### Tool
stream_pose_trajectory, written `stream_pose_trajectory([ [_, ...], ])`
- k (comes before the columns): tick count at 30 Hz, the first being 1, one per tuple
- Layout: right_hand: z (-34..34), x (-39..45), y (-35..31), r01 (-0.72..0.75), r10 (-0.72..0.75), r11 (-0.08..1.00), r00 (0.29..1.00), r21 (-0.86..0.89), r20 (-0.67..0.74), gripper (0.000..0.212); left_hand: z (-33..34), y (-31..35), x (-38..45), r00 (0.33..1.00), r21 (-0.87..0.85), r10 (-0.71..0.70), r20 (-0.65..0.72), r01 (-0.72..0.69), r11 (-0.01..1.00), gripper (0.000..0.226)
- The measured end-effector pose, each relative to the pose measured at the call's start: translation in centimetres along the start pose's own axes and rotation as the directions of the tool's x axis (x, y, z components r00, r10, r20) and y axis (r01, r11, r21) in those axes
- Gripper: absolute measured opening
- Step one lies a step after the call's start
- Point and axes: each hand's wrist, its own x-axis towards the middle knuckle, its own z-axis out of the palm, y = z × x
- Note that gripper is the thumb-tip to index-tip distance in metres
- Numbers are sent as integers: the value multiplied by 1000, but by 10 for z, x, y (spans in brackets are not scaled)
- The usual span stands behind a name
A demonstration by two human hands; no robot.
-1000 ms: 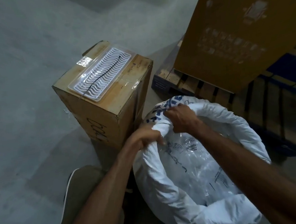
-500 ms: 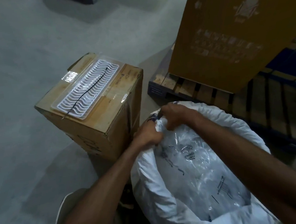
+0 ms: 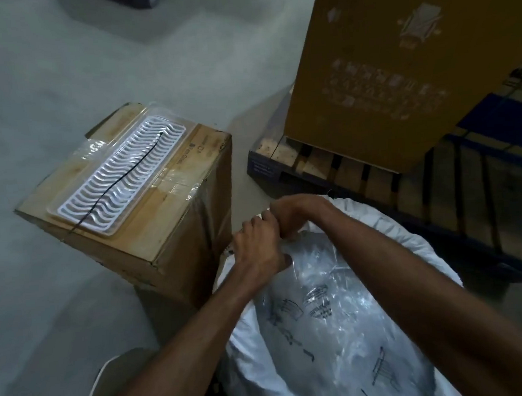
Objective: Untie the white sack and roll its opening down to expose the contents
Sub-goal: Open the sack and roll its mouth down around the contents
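both hands closer together at far-left rim of white sack [image 3: 388,220], frame centre; left hand [image 3: 258,249] and right hand [image 3: 288,216] gripping rolled edge. risk: rim slipping, unrolling over clear inner bag [image 3: 339,316].

None of the print in front of you can be read. The clear plastic bag [image 3: 339,325] inside the white sack [image 3: 392,232] carries dark printed emblems and lines of small lettering, all too blurred to make out. The tall cardboard box [image 3: 399,73] on the pallet [image 3: 319,162] shows a pale logo near its top edge and rows of faint white symbols below it, illegible. The smaller cardboard box [image 3: 169,235] on the floor has small dark lettering near its far top edge, too small to tell.
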Motion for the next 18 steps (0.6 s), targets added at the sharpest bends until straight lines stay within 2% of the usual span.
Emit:
stream_pose_trajectory([
  [2,4,1,9,-1,7,997,997,76,-76,34,3,-2,7,1000,-51,-24,7,25,998,52],
  [3,12,-2,11,16,2,996,981,88,-196,45,2,-5,11,998,-90,-54,40,57,994,43],
  [5,37,-13,15,27,-17,1000,886,15,-463,64,-3,-9,19,981,-209,-101,163,135,969,43],
  [6,51,-18,17,-11,-5,1000,839,-27,-544,75,-6,-12,25,964,-276,-106,243,174,945,46],
  [8,71,-30,26,-131,102,991,793,-5,-601,90,-10,-13,33,916,-392,-77,394,243,887,44],
  [9,77,-33,30,-169,148,985,787,22,-599,90,-14,-10,32,895,-418,-46,444,252,873,40],
  [11,77,-31,37,-191,197,979,812,69,-549,77,-10,-6,30,915,-363,-10,403,170,916,48],
  [13,64,-23,41,-173,226,972,871,158,-437,64,-4,-1,26,974,-64,21,224,-7,998,64],
  [14,55,-16,45,-169,227,967,910,189,-348,62,1,2,25,986,77,86,145,-98,992,73],
  [15,45,-12,49,-153,203,965,950,211,-240,60,6,4,25,980,141,163,110,-178,974,78],
  [16,35,-7,54,-137,168,962,979,236,-118,56,9,7,27,969,109,220,114,-232,967,76],
  [18,23,-2,63,-115,101,951,993,287,64,58,11,8,33,955,-41,279,101,-276,960,58],
])
